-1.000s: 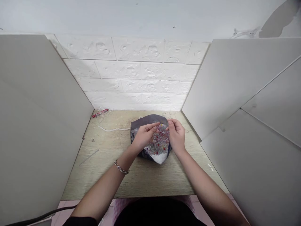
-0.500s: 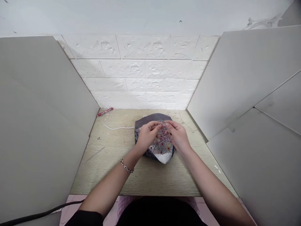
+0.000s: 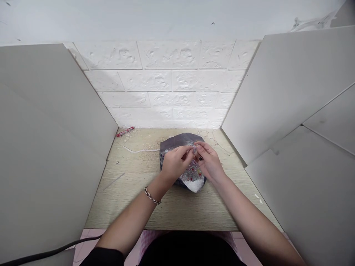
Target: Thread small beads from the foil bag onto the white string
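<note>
An opened dark grey bag (image 3: 181, 139) rests on the table, holding many small clear, red and yellow beads (image 3: 194, 170). Above it my left hand (image 3: 177, 162) is closed, thumb and forefinger pinched together. My right hand (image 3: 209, 160) meets it from the other side, its fingertips also in a pinch. Where the fingertips come together, a tiny clear bead-like piece (image 3: 194, 150) shows at the right fingers. What the left fingers grip is too small to make out. The hands cover part of the beads.
A white bead strand (image 3: 141, 150) runs left from the bag. A thin needle-like rod (image 3: 113, 181) and small metal bits (image 3: 118, 162) lie at left, a red wrapper (image 3: 125, 132) at the back. Fine thread (image 3: 219, 143) lies back right. Grey panels (image 3: 55, 140) flank the table (image 3: 188, 218).
My fingertips have come closer together and slightly lower over the bag. The left hand has turned a little toward the right. The bag stays in place.
</note>
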Motion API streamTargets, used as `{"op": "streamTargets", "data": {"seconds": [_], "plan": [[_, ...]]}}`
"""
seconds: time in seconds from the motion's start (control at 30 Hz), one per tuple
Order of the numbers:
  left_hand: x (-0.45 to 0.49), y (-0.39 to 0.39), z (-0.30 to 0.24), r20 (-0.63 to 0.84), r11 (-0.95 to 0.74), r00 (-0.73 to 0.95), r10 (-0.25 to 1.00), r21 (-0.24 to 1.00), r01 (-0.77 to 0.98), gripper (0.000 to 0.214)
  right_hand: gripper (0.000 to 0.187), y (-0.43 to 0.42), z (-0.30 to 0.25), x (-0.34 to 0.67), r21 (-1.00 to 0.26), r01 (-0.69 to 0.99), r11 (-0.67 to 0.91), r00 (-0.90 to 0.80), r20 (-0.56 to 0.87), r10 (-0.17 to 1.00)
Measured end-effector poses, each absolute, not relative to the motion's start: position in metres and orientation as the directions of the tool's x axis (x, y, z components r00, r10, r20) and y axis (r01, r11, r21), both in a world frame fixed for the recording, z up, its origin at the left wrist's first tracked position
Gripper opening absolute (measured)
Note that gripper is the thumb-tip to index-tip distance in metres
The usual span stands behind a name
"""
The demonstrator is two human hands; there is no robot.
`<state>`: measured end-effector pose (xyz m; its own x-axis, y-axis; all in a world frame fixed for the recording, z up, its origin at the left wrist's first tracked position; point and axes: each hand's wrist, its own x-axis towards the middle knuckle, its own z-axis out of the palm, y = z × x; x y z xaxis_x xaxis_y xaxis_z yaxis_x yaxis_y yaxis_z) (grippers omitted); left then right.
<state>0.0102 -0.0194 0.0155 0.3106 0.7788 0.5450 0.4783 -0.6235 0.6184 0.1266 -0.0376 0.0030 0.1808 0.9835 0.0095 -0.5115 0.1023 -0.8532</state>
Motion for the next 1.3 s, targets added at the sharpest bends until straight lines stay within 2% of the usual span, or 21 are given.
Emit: {"op": "streamTargets", "data": {"seconds": [0.23,0.43,0.6,1.0,1.3], "plan": [[0.0093,-0.0181,0.0153,0.523,-0.665,0.416,0.744,0.517,0.539,0.023,0.02,-0.0344,-0.0022,0.1307,-0.932,-0.3,0.205,0.228,0.139,0.964],[0.0087,-0.0194,0.0161,0.483,-0.621,0.393,0.782,0.551,0.557,0.023,0.02,-0.0342,-0.0041,0.1328,-0.966,-0.14,0.216,0.204,0.185,0.961],[0.008,-0.0188,0.0161,0.462,-0.602,0.391,0.796,0.532,0.596,0.025,0.018,-0.0346,-0.0029,0.1311,-0.967,-0.044,0.251,0.186,0.239,0.953],[0.0088,-0.0189,0.0147,0.535,-0.648,0.396,0.746,0.447,0.617,0.023,0.02,-0.0338,-0.0056,0.1331,-0.977,-0.09,0.192,0.209,0.17,0.963],[0.0089,-0.0184,0.0137,0.536,-0.658,0.418,0.733,0.407,0.633,0.022,0.017,-0.0326,-0.0057,0.132,-0.966,-0.108,0.234,0.177,0.213,0.961]]}}
